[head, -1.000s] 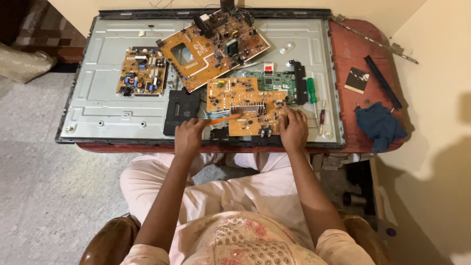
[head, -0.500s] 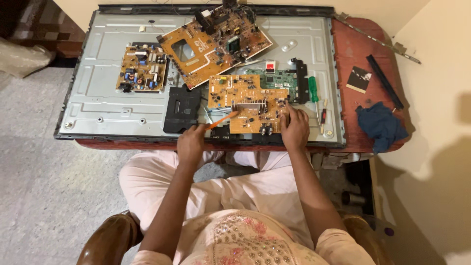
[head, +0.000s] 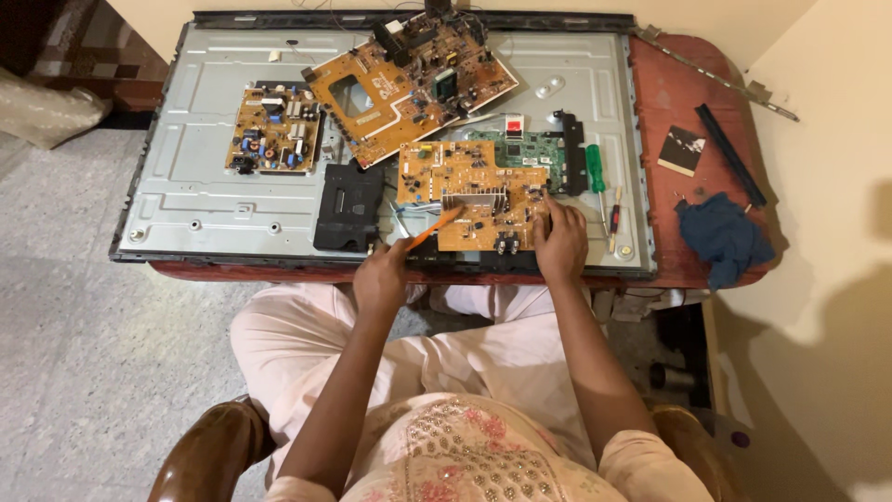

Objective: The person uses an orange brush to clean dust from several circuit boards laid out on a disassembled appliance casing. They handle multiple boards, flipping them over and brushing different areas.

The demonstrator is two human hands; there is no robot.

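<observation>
I look down from the head camera at my two hands working over a small brown circuit board (head: 474,195) that lies near the front edge of a big grey metal panel (head: 214,186), the back of a flat screen laid across a red table (head: 674,102). My left hand (head: 383,274) has its fingers curled tight around an orange tool (head: 432,228), a thin stick whose tip slants up to the right and touches the lower left part of the small brown circuit board. My right hand (head: 559,240) rests on the right edge of that same board, fingers bent and pressed down on it, holding it flat rather than gripping anything else. Just behind the board sits a green circuit board (head: 530,149), partly covered by it. A larger brown circuit board (head: 409,79) lies tilted further back, and another yellowish board (head: 274,130) is fixed to the panel on the left. A black plastic cover (head: 348,206) lies just left of my left hand. To the right of my right hand lie a green-handled screwdriver (head: 596,172) and a smaller red-handled one (head: 614,218). On the bare table further right I see a crumpled blue cloth (head: 723,237), a small dark card (head: 682,151) and a black strip (head: 731,153).
</observation>
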